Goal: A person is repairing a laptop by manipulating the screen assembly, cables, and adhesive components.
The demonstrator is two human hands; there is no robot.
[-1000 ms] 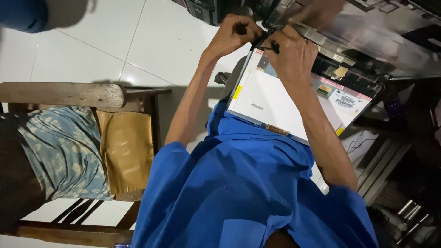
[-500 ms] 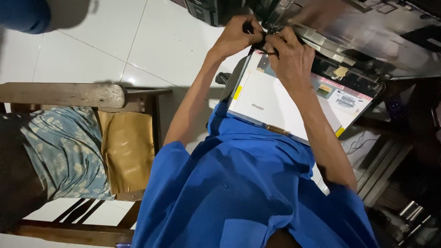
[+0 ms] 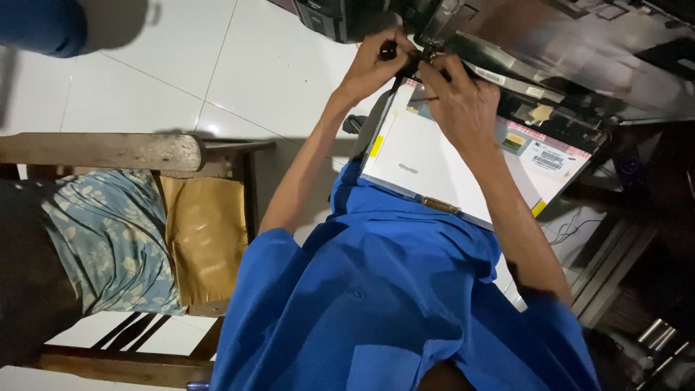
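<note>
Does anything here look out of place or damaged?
Yes. A bare white display panel lies loose on the person's lap, out of its dark lid. Left hand and right hand meet at its top edge.

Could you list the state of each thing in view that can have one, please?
Left hand: closed around a small dark tool.
Right hand: fingers pinched at the top edge of the panel, resting on it.
Flat white display panel: lying back side up, tilted, detached from the lid.
Dark laptop lid frame: open, bare inside.
Wooden chair: draped with a patterned cloth.
</note>
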